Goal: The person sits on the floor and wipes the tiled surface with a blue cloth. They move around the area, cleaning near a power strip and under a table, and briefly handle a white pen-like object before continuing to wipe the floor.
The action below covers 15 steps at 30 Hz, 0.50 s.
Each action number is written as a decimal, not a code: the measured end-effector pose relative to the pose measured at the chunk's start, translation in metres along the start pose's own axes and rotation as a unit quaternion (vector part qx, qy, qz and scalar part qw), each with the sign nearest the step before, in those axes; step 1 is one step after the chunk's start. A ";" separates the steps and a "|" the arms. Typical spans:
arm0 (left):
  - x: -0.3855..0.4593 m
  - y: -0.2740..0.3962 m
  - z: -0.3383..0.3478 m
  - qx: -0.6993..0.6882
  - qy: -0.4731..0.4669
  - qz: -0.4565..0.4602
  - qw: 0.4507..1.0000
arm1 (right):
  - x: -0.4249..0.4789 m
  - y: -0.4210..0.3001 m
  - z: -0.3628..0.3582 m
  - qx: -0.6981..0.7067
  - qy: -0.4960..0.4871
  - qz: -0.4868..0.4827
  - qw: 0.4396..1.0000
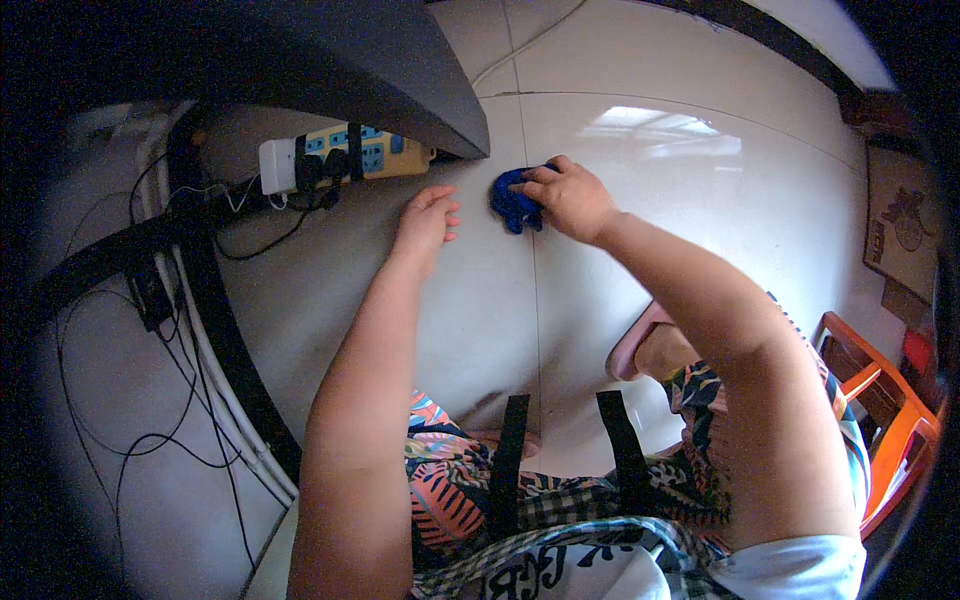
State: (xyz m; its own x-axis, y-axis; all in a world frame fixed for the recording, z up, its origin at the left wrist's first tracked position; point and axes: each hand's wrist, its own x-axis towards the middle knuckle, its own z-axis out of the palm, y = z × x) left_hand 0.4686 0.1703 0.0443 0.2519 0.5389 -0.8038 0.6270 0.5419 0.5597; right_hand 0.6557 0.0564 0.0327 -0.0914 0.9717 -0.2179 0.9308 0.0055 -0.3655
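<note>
My right hand (574,196) presses a crumpled dark blue cloth (511,201) against the pale, glossy floor tiles (480,322), its fingers bent over the cloth's right side. The cloth lies across a tile joint, a short way from the corner of a dark grey panel (442,90). To the left of the cloth, my left hand (429,223) holds nothing; its fingers are loosely curled and slightly apart. Whether that hand touches the floor I cannot tell.
A yellow power strip (411,156) with blue sockets and a white adapter (277,166) sits beneath the panel. Black cables (187,442) and white pipes (196,330) run along the left. An orange wooden chair (892,420) and a cardboard box (904,217) stand right.
</note>
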 end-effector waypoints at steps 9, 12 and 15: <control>-0.001 -0.024 0.025 0.079 -0.037 0.019 0.996 | -0.039 0.078 -0.038 -0.046 0.061 0.263 0.962; 0.012 -0.044 0.038 0.101 -0.066 0.080 0.989 | -0.054 0.051 -0.001 0.047 0.077 0.299 0.950; 0.015 -0.050 0.050 0.103 -0.068 0.118 0.985 | -0.040 0.007 0.005 0.156 0.078 0.305 0.936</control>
State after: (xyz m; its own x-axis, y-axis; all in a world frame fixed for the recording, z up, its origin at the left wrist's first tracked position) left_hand 0.4775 0.1186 -0.0057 0.4964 0.5347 -0.6838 0.6717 0.2624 0.6928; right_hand 0.6644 0.0163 0.0346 0.4992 0.7941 -0.3466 0.6416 -0.6077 -0.4681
